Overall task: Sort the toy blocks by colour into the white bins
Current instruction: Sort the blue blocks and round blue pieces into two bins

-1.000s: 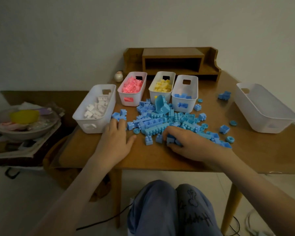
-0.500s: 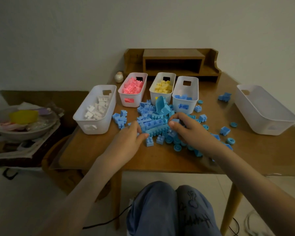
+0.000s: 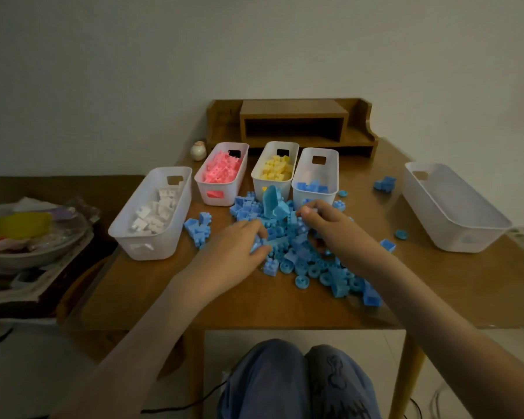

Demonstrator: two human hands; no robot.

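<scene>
A pile of blue blocks [image 3: 304, 263] lies mid-table in front of four white bins: one with white blocks [image 3: 176, 172], one with pink [image 3: 203, 192], one with yellow [image 3: 259, 189] and one with a few blue [image 3: 325, 195]. My left hand [image 3: 235, 249] curls its fingers into the pile's left side around blue blocks. My right hand [image 3: 333, 229] arches over the pile's far right side, fingers curled on blocks just in front of the blue bin. A tall blue piece [image 3: 271, 201] sticks up between the hands.
An empty white bin [image 3: 454, 234] stands at the right. Loose blue blocks lie at the left [image 3: 197, 228], far right [image 3: 384, 183] and right [image 3: 388, 245]. A wooden shelf [image 3: 294, 122] and small jar [image 3: 198, 151] sit at the back. A cluttered plate [image 3: 28, 237] sits on a side table.
Both hands have moved inward and forward, pushing the spread blue blocks into a tighter heap. The right hand has moved from the near right up to just in front of the blue bin.
</scene>
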